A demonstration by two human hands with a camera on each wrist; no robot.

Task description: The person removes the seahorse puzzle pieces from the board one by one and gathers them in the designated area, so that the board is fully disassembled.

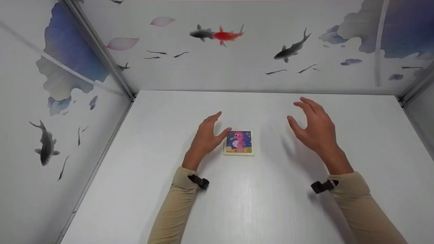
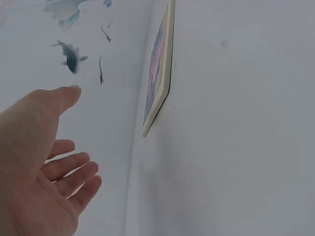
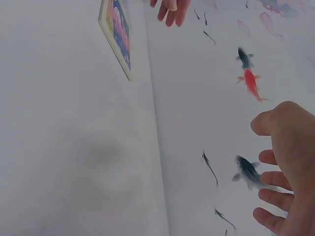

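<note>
A small square picture puzzle (image 1: 239, 142) lies flat on the white table, showing a pink seahorse on blue inside a cream frame. My left hand (image 1: 207, 135) is held just left of it, thumb and fingers spread apart, with nothing in the grasp. In the head view the left thumb tip overlaps the puzzle's upper left corner; the left wrist view shows a gap between hand and puzzle (image 2: 158, 69). Farther off to the right, my right hand (image 1: 317, 127) hovers above the table with fingers loosely bent and holds nothing. Its palm faces inward in the right wrist view.
The white table (image 1: 230, 210) meets a back wall (image 1: 251, 76) painted with fish, petals and blue lotus leaves. A similar side wall (image 1: 20, 101) rises on the left, with a metal post (image 1: 101, 47) at the corner. Both wrists carry black straps with small cameras.
</note>
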